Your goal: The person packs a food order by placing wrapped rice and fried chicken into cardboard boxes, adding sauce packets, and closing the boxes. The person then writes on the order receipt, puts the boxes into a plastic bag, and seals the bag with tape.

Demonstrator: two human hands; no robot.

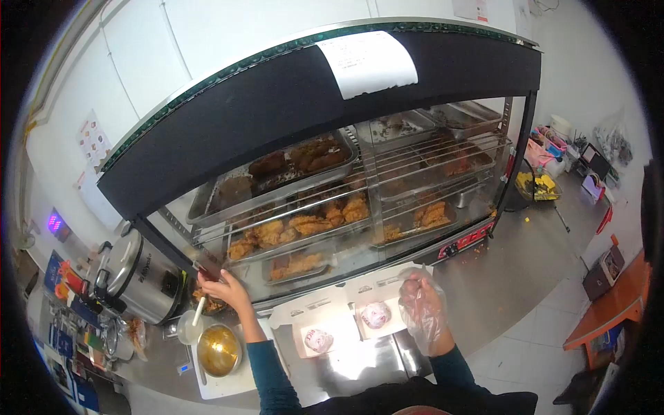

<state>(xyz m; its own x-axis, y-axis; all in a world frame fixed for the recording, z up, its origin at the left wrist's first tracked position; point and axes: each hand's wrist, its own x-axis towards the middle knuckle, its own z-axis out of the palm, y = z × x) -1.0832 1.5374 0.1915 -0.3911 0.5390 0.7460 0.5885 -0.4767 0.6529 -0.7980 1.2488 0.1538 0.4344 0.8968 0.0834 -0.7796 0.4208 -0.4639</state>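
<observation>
My left hand [225, 292] is bare and reaches to the lower left corner of the glass-fronted food warmer [443, 52]. Its fingers are stretched out against the brownish handle [209, 272] at the glass edge; I see no grip around it. A loose clear plastic glove covers my right hand [423, 304], its fingers curled in, with no object visible in them. That hand is beside an open paper box [394, 326]. Another open paper box [301, 339] stands to its left. Each box holds a round, wrapped white-and-pink item [376, 315].
Fried chicken [308, 225] lies on metal trays inside the warmer. To the left stand a rice cooker [142, 277], a metal bowl [218, 350] of yellow-brown sauce on a white board [214, 391], and a white-handled utensil [198, 311]. A yellow-filled container [538, 187] sits right.
</observation>
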